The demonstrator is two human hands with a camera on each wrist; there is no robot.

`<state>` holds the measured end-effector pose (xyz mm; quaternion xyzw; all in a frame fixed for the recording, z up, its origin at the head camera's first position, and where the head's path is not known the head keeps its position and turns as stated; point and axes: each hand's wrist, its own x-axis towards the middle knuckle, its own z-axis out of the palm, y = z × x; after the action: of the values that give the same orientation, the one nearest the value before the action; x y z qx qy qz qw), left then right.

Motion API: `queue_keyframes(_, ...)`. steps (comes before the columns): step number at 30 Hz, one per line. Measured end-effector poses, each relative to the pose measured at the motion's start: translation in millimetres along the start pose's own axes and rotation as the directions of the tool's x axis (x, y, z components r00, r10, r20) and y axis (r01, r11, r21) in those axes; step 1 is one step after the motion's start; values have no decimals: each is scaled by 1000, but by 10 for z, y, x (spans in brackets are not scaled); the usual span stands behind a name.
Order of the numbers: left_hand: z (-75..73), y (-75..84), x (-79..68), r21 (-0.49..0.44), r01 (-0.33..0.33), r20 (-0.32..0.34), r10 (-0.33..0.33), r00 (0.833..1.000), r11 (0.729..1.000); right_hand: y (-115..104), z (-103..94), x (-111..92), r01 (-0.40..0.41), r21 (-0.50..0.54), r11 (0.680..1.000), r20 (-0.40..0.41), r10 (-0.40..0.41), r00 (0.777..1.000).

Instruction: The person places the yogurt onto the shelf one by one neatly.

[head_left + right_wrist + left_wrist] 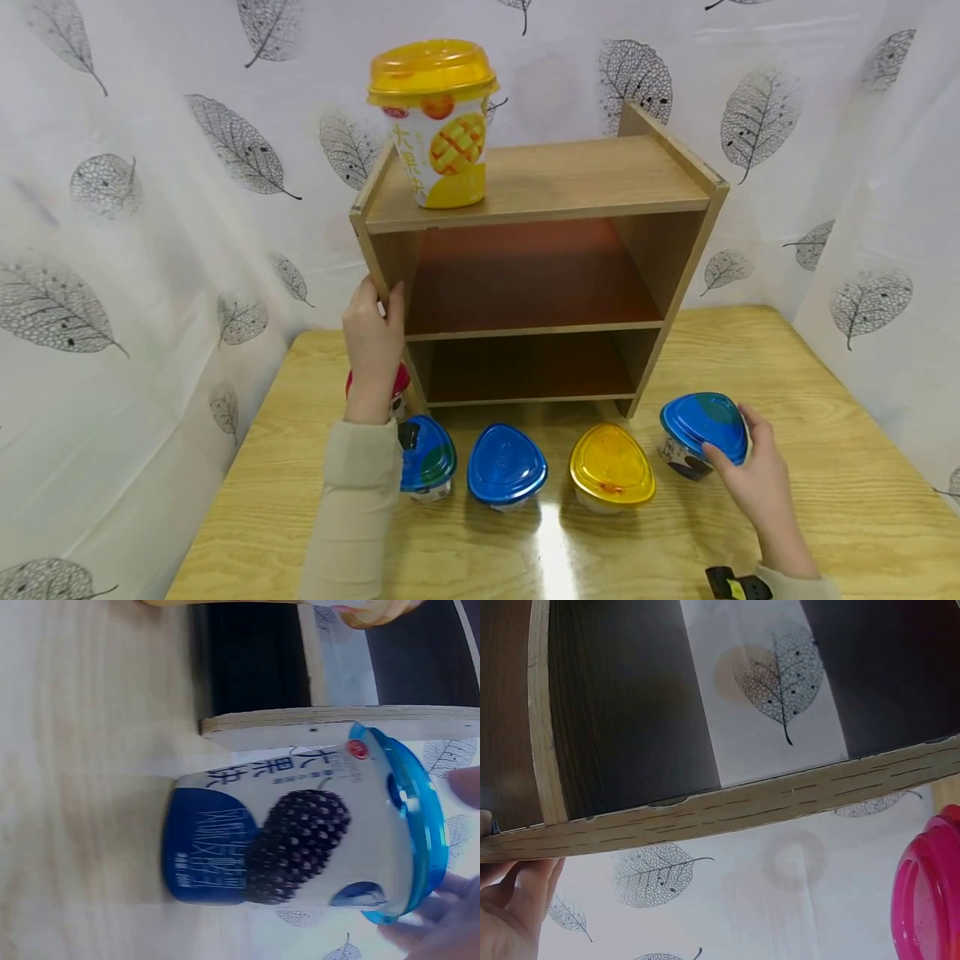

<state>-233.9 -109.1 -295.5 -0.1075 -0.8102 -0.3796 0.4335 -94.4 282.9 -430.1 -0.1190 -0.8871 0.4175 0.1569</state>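
My left hand [373, 337] grips the left side panel of a small wooden shelf [585, 179], thumb on the inner side. The left wrist view shows its fingers at the panel's edge. At the right, my right hand [761, 479] holds a yogurt cup [292, 832] by its blue lid [705, 423], fingers on one side and thumb on the other. This cup carries a blackberry picture and stands at the tabletop, right of the shelf. A tall yogurt cup with a yellow lid [432, 71] and mango picture stands on the shelf's top board, toward the left.
Before the shelf stand a blue-lidded cup [506, 462], a yellow-lidded cup [611, 462] and another blue-lidded cup [431, 454] partly behind my left sleeve. A cup with a pink lid [922, 892] is beside the shelf's left foot. A leaf-patterned curtain [165, 275] hangs around the wooden table [832, 500].
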Motion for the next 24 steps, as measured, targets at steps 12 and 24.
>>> queue_keyframes(12, 8, 0, 0, 1, 4, 0, -4, 1000, 1000, 1049, 404, 291, -186, 199, 962, -297, 240, 924)
queue_keyframes(24, 10, -10, -7, 9, -7, 2, 7, 1000, 1000, 1134, 388, 371, -203, 132, 970, -302, 234, 924)
